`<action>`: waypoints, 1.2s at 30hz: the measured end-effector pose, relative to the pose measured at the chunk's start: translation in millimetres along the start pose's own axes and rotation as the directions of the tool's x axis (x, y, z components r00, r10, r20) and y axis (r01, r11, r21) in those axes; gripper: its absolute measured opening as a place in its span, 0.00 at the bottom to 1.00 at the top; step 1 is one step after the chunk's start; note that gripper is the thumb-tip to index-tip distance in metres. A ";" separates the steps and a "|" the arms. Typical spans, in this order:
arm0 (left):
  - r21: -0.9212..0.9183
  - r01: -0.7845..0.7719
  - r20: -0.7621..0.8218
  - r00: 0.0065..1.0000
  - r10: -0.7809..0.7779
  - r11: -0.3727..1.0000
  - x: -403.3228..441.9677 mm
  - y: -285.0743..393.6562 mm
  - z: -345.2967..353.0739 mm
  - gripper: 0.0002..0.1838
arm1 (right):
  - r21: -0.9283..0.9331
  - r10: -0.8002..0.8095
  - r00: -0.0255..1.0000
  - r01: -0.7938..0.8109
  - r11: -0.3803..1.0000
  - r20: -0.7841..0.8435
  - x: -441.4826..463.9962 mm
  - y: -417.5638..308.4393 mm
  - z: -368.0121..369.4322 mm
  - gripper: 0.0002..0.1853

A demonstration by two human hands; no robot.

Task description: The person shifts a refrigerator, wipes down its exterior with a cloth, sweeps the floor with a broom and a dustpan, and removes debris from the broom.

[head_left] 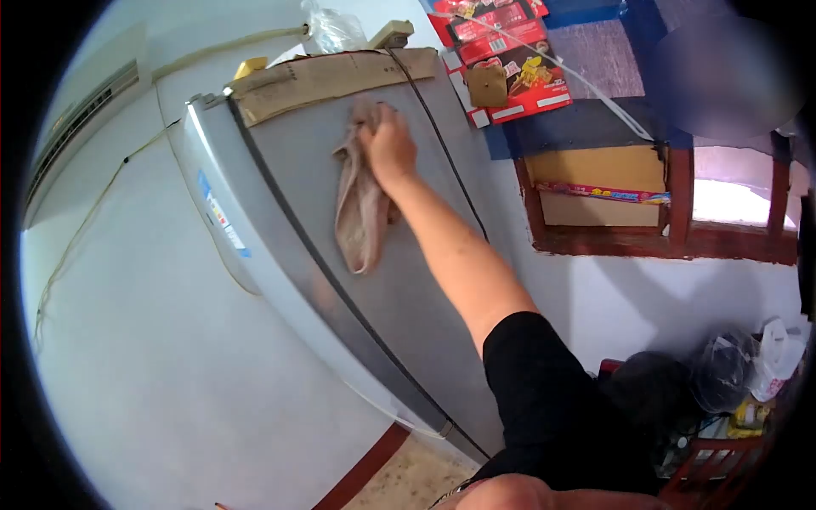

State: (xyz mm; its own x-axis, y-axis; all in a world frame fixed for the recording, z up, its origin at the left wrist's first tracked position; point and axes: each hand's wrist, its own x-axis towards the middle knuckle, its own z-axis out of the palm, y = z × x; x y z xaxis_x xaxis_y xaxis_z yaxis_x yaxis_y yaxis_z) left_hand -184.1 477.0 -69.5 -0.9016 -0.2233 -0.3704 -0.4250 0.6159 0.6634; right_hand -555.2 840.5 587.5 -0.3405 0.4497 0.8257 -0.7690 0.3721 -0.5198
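Note:
My right hand [389, 149] is raised high against the grey side panel [391, 314] of a refrigerator. Its fingers are closed on a crumpled, brownish-pink cloth [361, 217], which hangs down along the panel. Folded cardboard [331, 83] lies along the top edge, just above the hand. A black cable [442, 140] runs down the panel to the right of the hand. At the bottom edge, a rounded part of my left hand or arm [501, 491] shows; its fingers cannot be made out.
A clear plastic bag [333, 30] and a pale block [391, 34] sit on top of the refrigerator. A red printed carton [523, 72] hangs at the wooden-framed window [599, 242]. Bags [775, 361] are piled by a red chair [718, 463] at lower right.

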 end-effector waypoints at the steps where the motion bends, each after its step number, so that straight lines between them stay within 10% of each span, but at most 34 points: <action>1: -0.004 0.002 -0.007 1.000 -0.002 1.000 1.5 8.0 1.5 0.24 | 0.005 0.012 1.000 -0.012 1.000 0.008 1.6 21.7 -3.8 0.26; 5: -0.020 0.003 -0.037 0.999 -0.004 1.000 7.0 31.7 13.1 0.23 | 0.018 0.014 0.998 -0.016 1.000 0.066 -39.7 100.8 -25.8 0.28; 12: -0.053 -0.066 -0.083 0.995 0.061 0.996 28.8 51.7 42.8 0.22 | 0.036 0.446 0.804 -0.498 0.866 0.393 -185.9 236.2 -118.1 0.24; 16: -0.086 -0.116 -0.113 0.988 0.106 0.989 41.9 52.5 60.0 0.21 | 0.271 0.311 0.917 -0.374 0.887 0.248 -65.3 166.6 -149.8 0.20; 22: -0.168 -0.353 -0.208 0.925 0.317 0.920 78.5 -1.7 101.1 0.20 | 0.420 -0.343 0.938 0.293 0.859 0.047 129.0 86.8 -107.7 0.21; 25: 0.723 -0.156 -0.310 0.797 0.518 0.673 158.5 -26.3 182.9 0.19 | 0.353 -0.344 0.937 0.301 0.886 0.066 159.4 68.5 -55.4 0.29; 26: 0.065 -0.144 -0.186 0.970 0.154 0.987 122.8 -61.5 144.4 0.19 | 0.238 -0.340 0.940 0.322 0.916 0.038 163.8 74.9 -29.6 0.31; 30: 0.034 -0.086 -0.103 0.991 0.090 0.996 83.4 -7.6 83.0 0.19 | -0.084 -0.262 0.964 0.265 0.961 0.047 133.1 78.1 3.5 0.34; 36: 0.151 -0.265 -0.005 0.963 0.269 0.952 -4.0 149.7 -36.8 0.19 | -0.008 -0.298 0.950 0.298 0.954 -0.090 118.9 94.2 10.1 0.30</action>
State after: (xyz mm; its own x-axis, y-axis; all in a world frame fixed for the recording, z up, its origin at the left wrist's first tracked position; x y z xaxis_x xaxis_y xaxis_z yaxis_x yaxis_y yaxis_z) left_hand -247.1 542.2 55.2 -0.9832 -0.0532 -0.1748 -0.1534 0.7599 0.6317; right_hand -673.6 920.8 638.9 -0.0462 0.3894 0.9199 -0.8311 0.4959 -0.2516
